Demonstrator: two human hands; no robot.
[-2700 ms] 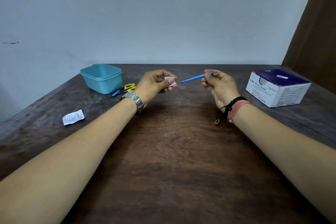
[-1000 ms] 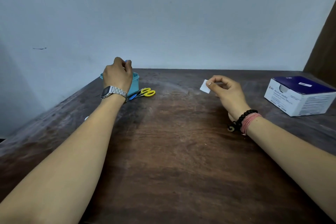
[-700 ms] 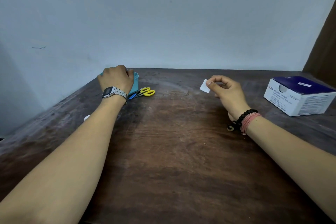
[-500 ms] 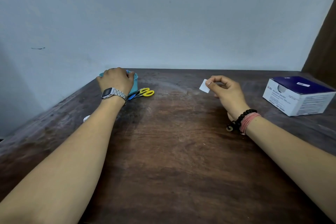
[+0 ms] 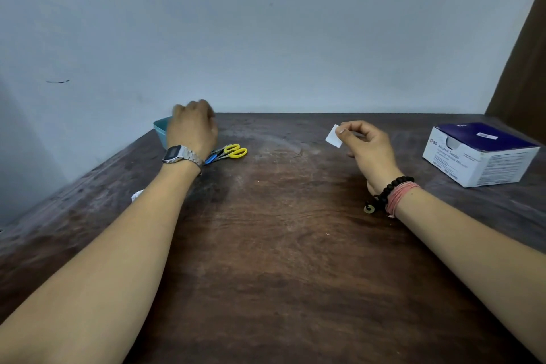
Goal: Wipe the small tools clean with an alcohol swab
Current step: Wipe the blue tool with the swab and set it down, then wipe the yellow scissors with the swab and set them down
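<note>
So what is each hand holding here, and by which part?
The right hand pinches the swab by its right edge. The left hand, blurred over the tub, hides its fingers; whether it holds anything cannot be told.

Box (image 5: 484,154) reads "BD Alcohol Swabs".

A dark, worn wooden worktop (image 5: 280,245) runs back to a pale wall. At its far left stands a teal tub (image 5: 161,128); just right of it lie yellow-handled scissors (image 5: 233,151) beside a blue-handled tool (image 5: 210,158). A white scrap (image 5: 136,195) lies near the left edge. A box of alcohol swabs (image 5: 478,154) sits at the far right.
</note>
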